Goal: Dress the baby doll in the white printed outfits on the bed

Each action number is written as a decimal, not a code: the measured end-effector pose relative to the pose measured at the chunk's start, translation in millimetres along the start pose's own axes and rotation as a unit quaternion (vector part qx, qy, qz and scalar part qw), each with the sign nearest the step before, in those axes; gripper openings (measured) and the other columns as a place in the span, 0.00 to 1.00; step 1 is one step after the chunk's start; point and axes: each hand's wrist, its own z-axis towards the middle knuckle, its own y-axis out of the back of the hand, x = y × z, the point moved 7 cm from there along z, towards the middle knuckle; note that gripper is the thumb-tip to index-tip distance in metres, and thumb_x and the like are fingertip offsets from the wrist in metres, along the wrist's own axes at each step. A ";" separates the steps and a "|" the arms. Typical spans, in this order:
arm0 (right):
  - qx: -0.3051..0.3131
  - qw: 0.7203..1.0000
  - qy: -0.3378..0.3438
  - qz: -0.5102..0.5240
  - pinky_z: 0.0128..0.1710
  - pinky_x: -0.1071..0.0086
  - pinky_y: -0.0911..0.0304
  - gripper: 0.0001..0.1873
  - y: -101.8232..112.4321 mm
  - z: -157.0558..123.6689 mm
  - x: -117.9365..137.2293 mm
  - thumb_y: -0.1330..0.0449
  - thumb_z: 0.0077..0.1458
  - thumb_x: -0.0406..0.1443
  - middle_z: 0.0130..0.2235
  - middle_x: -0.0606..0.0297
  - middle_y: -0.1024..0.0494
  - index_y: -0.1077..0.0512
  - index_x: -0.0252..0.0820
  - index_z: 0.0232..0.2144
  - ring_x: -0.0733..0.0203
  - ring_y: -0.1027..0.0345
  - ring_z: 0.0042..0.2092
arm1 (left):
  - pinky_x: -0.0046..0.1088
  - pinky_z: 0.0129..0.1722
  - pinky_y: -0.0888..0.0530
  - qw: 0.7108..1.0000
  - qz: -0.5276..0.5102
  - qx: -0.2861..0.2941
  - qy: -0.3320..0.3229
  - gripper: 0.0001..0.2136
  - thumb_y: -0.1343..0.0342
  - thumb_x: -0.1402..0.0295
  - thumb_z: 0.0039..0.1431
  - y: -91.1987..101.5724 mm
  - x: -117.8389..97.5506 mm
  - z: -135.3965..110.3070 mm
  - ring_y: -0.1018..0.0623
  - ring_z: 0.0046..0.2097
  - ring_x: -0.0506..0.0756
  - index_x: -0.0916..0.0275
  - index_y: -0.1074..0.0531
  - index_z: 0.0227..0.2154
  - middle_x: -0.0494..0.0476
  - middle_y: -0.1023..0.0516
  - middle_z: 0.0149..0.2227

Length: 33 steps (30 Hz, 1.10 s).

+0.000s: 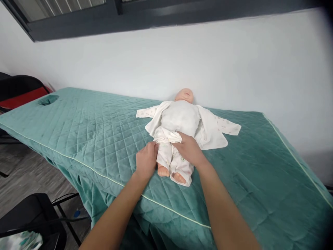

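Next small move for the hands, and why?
Probably unroll the bunched waistband on the doll: it's gathered across the top of the trousers, the right hand holds it, and the left hand is at their side.

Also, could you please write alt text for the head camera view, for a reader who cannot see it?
A person's right hand grips the waist of the printed white trousers on a baby doll, the left hand against one trouser leg. The doll lies face up on a green quilted cover, an open white jacket spread under it.
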 end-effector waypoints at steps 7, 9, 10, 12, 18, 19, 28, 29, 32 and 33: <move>-0.019 0.999 -0.033 -0.014 0.35 0.68 0.38 0.04 1.5 -5.5 -1.4 0.42 0.56 0.38 0.34 0.63 0.20 0.28 0.44 0.33 0.55 0.29 0.37 | 0.30 0.34 0.32 0.997 -0.072 -0.002 0.027 0.11 0.50 0.59 0.68 6.2 5.3 5.0 0.21 0.36 0.57 0.60 0.29 0.41 0.57 0.19 0.34; -0.006 0.999 -0.048 -0.011 0.34 0.68 0.39 0.05 0.6 -9.4 -4.0 0.40 0.55 0.38 0.33 0.65 0.21 0.28 0.44 0.33 0.57 0.30 0.35 | 0.30 0.36 0.31 0.992 -0.119 -0.010 0.031 0.11 0.49 0.58 0.68 10.9 4.2 2.5 0.21 0.36 0.55 0.60 0.28 0.40 0.56 0.19 0.35; 0.003 0.999 -0.049 -0.001 0.34 0.69 0.39 0.06 0.1 -11.6 -5.0 0.39 0.54 0.39 0.33 0.66 0.21 0.28 0.44 0.34 0.57 0.31 0.35 | 0.30 0.36 0.30 0.990 -0.137 -0.012 0.032 0.11 0.49 0.58 0.68 12.8 3.5 1.4 0.21 0.36 0.55 0.60 0.28 0.40 0.56 0.19 0.35; 0.019 0.998 -0.042 0.039 0.36 0.69 0.39 0.10 0.1 -16.1 -5.7 0.37 0.54 0.42 0.36 0.68 0.22 0.28 0.44 0.36 0.58 0.31 0.37 | 0.30 0.36 0.29 0.986 -0.162 -0.012 0.034 0.11 0.49 0.59 0.67 15.5 2.6 -0.5 0.21 0.35 0.55 0.60 0.28 0.38 0.55 0.20 0.34; 0.046 0.981 -0.007 0.188 0.39 0.68 0.38 0.18 5.6 -22.9 -3.8 0.45 0.64 0.50 0.36 0.66 0.25 0.27 0.43 0.38 0.59 0.32 0.39 | 0.32 0.40 0.29 0.978 -0.187 -0.072 0.056 0.10 0.50 0.59 0.68 21.3 9.5 2.6 0.24 0.38 0.55 0.59 0.28 0.37 0.56 0.23 0.35; 0.035 0.981 -0.007 0.192 0.40 0.67 0.38 0.19 7.6 -22.4 -3.7 0.48 0.66 0.49 0.36 0.65 0.25 0.27 0.43 0.37 0.59 0.32 0.39 | 0.33 0.42 0.29 0.975 -0.191 -0.091 0.067 0.10 0.50 0.59 0.68 21.5 13.0 6.3 0.24 0.40 0.56 0.59 0.29 0.37 0.56 0.23 0.36; -0.067 0.991 0.027 0.114 0.64 0.51 0.49 0.12 19.4 -24.0 -3.3 0.35 0.56 0.41 0.48 0.60 0.21 0.31 0.45 0.25 0.52 0.30 0.52 | 0.43 0.54 0.32 0.980 -0.150 -0.066 0.116 0.13 0.49 0.59 0.66 -23.2 53.6 106.6 0.27 0.53 0.62 0.62 0.29 0.45 0.66 0.24 0.49; -0.065 0.992 0.033 0.099 0.68 0.47 0.59 0.12 21.6 -24.4 -5.0 0.33 0.55 0.40 0.50 0.60 0.21 0.32 0.45 0.25 0.51 0.32 0.56 | 0.46 0.55 0.33 0.986 -0.106 -0.045 0.119 0.13 0.48 0.58 0.65 -29.4 56.5 118.5 0.27 0.54 0.64 0.62 0.28 0.45 0.68 0.24 0.49; -0.017 0.995 0.036 0.097 0.70 0.45 0.69 0.13 25.2 -23.9 -13.0 0.33 0.55 0.40 0.56 0.60 0.24 0.34 0.45 0.26 0.49 0.38 0.62 | 0.53 0.56 0.37 0.994 0.004 0.021 0.107 0.14 0.42 0.55 0.61 -45.3 58.8 143.8 0.30 0.57 0.70 0.62 0.27 0.40 0.70 0.25 0.51; 0.006 0.994 0.031 0.109 0.70 0.45 0.66 0.13 25.6 -23.6 -15.7 0.34 0.56 0.41 0.58 0.60 0.25 0.34 0.46 0.26 0.49 0.39 0.64 | 0.53 0.57 0.37 0.995 0.019 0.042 0.094 0.13 0.41 0.55 0.60 -49.9 57.8 148.5 0.30 0.58 0.70 0.61 0.27 0.38 0.69 0.25 0.51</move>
